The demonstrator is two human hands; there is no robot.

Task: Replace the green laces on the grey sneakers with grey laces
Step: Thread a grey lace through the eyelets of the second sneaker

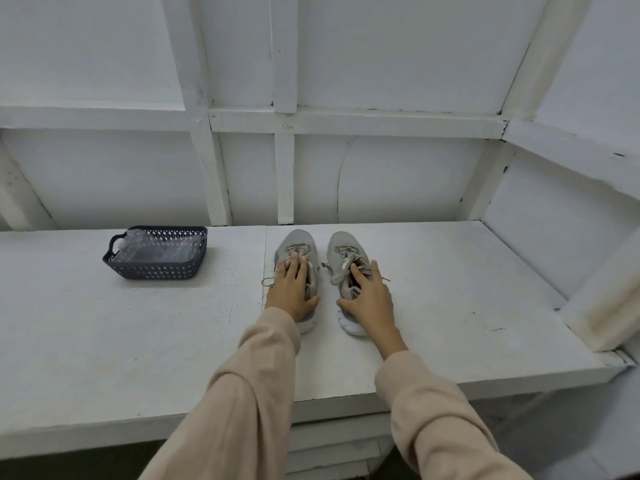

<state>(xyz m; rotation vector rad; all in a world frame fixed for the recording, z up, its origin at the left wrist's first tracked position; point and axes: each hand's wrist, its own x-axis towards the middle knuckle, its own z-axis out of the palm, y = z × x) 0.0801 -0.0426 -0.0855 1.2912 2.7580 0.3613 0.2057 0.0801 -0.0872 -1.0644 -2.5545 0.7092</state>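
Toward the back left of the white tabletop [104, 341] stands a dark perforated basket [157, 271] with handles, holding some crumpled clear plastic [156, 249]. Well to its right, near the middle of the back edge, two grey sneakers stand side by side with their toes pointing at the wall. The left sneaker [298, 242] is held by the left hand [291, 292]: its fingers lie over the tongue and opening, and the thumb wraps round the inner side near the heel. A loose lace end [267, 281] trails onto the tabletop beside that hand. The right sneaker [341, 247] is gripped by the right hand [370, 296], fingers hooked into the opening among slack laces [346, 263], thumb against the inner side. The laces look pale grey-beige. Beige sleeves [242, 393] cover both arms.
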